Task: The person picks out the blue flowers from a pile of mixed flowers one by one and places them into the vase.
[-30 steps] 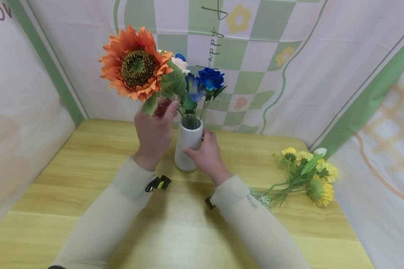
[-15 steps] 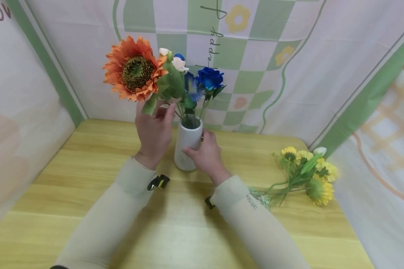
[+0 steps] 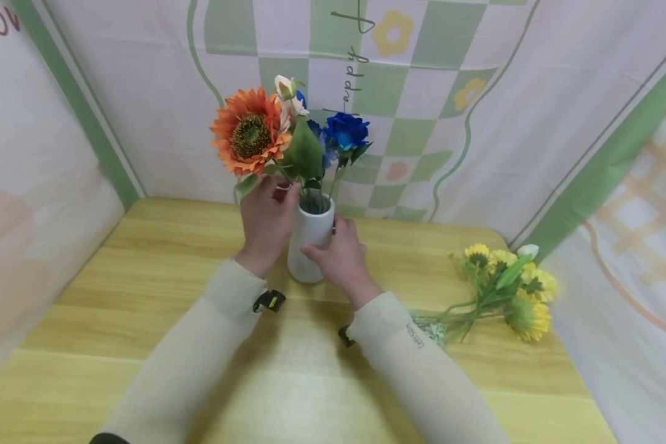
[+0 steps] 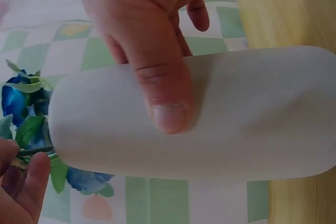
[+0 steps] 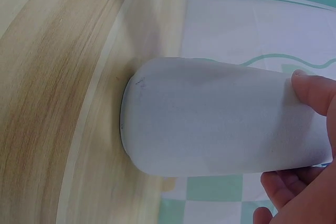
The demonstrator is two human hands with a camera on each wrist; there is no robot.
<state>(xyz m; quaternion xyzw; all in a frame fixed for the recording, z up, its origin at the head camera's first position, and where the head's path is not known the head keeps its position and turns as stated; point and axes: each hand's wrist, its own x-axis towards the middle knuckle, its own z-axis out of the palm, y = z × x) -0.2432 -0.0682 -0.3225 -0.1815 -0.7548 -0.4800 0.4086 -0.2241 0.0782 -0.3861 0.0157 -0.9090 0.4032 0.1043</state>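
Observation:
In the head view a white vase point(image 3: 305, 264) stands upright on the wooden table. My right hand point(image 3: 341, 256) grips its side from the right, and the thumb lies across the front in the left wrist view. Near the vase mouth my left hand point(image 3: 267, 219) pinches a thin green stem point(image 4: 34, 151). An orange sunflower point(image 3: 250, 135) rises over that hand, with a large green leaf point(image 3: 304, 151) beside it. A blue rose point(image 3: 346, 129) and pale pink-white blooms point(image 3: 285, 87) stand above the vase. Where the sunflower's stem ends is hidden by the left hand.
Yellow flowers point(image 3: 527, 317) with green stems and a white bud lie in a bunch at the table's right side. Behind the wooden table point(image 3: 311, 382) hangs a green-and-white checked cloth point(image 3: 411, 132), and printed cloths close in both sides.
The sunflower has moved right and down, closer to the vase, together with my left hand. The pale blooms now show more beside it. My right hand and the vase have stayed in place.

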